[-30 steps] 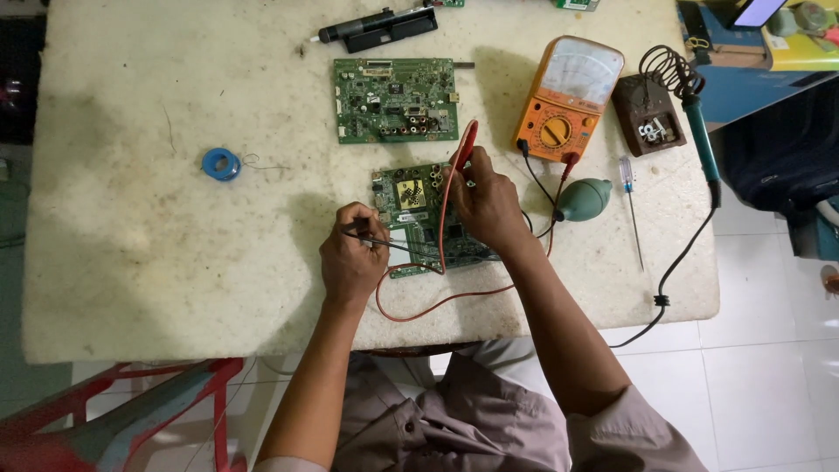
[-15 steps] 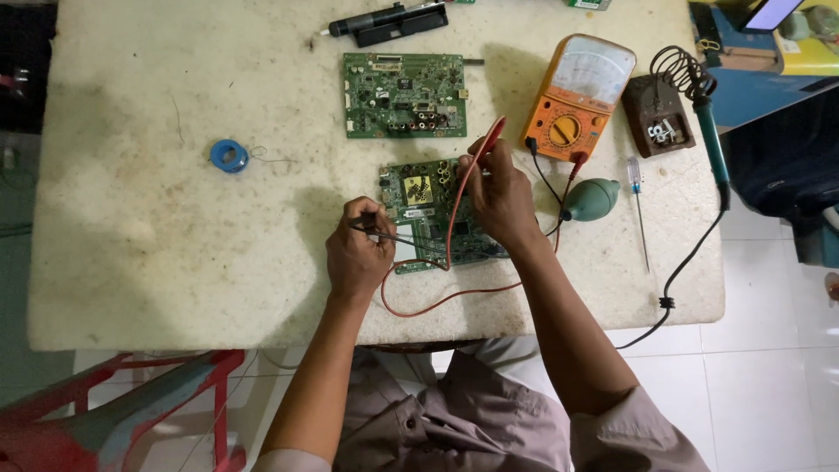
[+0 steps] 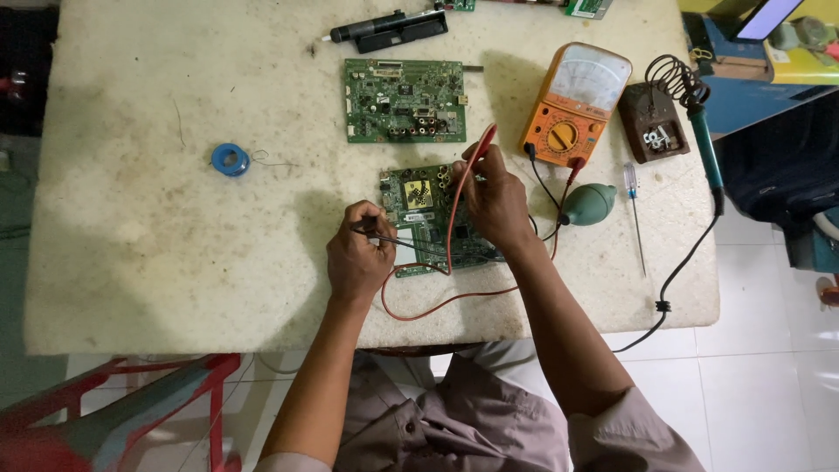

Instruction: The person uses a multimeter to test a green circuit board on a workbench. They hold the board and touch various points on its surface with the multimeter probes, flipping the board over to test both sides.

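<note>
A green circuit board (image 3: pixel 421 210) lies on the white table (image 3: pixel 157 245) in front of me. My left hand (image 3: pixel 357 259) pinches a black test probe at the board's left edge, its tip laid across the board. My right hand (image 3: pixel 495 197) holds a red test probe (image 3: pixel 472 166) over the board's upper right part. The red lead (image 3: pixel 437 301) loops along the table's near edge and runs to an orange multimeter (image 3: pixel 572 105) at the upper right.
A second green circuit board (image 3: pixel 402 100) lies farther back. A blue solder spool (image 3: pixel 230 159) sits to the left. A teal rubber bulb (image 3: pixel 587 204), a screwdriver (image 3: pixel 634 214), a soldering iron (image 3: pixel 704 149) on its stand (image 3: pixel 652 122) and a black tool (image 3: pixel 389 29) surround the work.
Both hands keep their probes on the board with only small shifts. The view has drifted slightly.
</note>
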